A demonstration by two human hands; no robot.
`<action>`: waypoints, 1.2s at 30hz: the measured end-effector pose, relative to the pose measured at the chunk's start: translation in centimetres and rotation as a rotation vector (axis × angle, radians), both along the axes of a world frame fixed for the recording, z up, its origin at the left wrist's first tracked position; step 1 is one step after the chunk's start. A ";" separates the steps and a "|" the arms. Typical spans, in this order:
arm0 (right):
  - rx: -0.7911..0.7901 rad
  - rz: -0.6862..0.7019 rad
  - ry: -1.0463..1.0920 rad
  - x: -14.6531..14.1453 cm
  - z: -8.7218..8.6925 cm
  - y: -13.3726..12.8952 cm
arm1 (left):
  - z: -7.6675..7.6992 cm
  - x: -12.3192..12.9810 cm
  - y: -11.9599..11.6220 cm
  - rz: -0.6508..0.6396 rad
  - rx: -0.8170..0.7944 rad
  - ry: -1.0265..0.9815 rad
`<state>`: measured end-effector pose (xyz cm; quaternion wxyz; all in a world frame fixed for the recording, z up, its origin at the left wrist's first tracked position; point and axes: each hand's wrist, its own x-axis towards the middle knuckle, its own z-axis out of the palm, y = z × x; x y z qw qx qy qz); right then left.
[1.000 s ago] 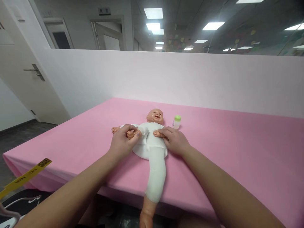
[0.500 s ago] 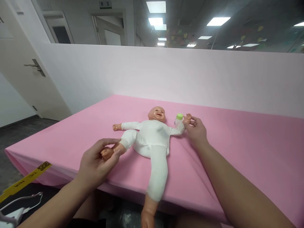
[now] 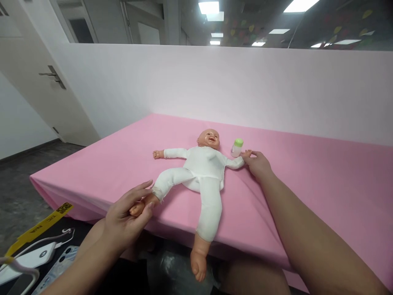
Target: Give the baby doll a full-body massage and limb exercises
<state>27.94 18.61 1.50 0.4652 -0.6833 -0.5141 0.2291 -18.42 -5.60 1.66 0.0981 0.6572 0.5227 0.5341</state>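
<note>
A baby doll in a white cloth body lies face up on the pink-covered table, its head away from me. My left hand is closed around the doll's foot at the left, the ankle between thumb and fingers. With my right hand I pinch the doll's hand on the right side, low over the cloth. Just behind that hand stands a small clear bottle with a green cap. The doll's other leg hangs over the table's front edge, and its other arm stretches out to the left.
At the lower left lie a yellow strap, a white device with a cable and a patterned phone. A white wall rises behind the table. A door is at the left.
The leg in my left hand is stretched out straighter. My right hand has lowered the doll's hand toward the cloth, and more of the bottle shows. The view has tilted down slightly.
</note>
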 end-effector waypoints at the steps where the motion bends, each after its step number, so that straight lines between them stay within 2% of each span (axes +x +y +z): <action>1: 0.029 -0.006 -0.016 -0.1 0.2 -0.1 | 0.2 0.1 0.3 -0.010 -0.013 -0.014; 5: 0.215 -0.003 -0.142 -2.0 1.8 -1.7 | 1.3 0.9 1.7 -0.006 -0.058 -0.049; 8: 0.318 0.085 -0.222 -4.6 3.1 -3.4 | 2.7 1.8 2.8 0.041 -0.069 -0.029; 12: 0.345 0.283 -0.378 -7.6 4.0 -5.3 | 4.4 3.1 4.7 0.114 -0.062 -0.018; 16: 0.356 0.506 -0.539 -9.3 4.3 -6.4 | 5.3 4.5 7.0 0.079 -0.055 -0.021; 19: 0.370 0.609 -0.584 -9.7 4.6 -6.8 | 5.5 5.7 8.7 0.038 -0.041 0.017; 25: 0.340 0.616 -0.602 -9.7 4.7 -6.8 | 5.7 7.8 11.5 0.004 -0.051 0.148; 29: 0.318 0.612 -0.595 -9.5 4.3 -6.5 | 5.5 8.3 12.3 -0.003 -0.066 0.169; 33: 0.296 0.580 -0.424 -9.0 4.0 -6.2 | 5.2 7.8 11.3 0.003 -0.042 0.142; 36: 0.276 0.447 -0.215 -8.0 3.8 -5.8 | 4.7 6.7 9.2 0.003 -0.031 0.120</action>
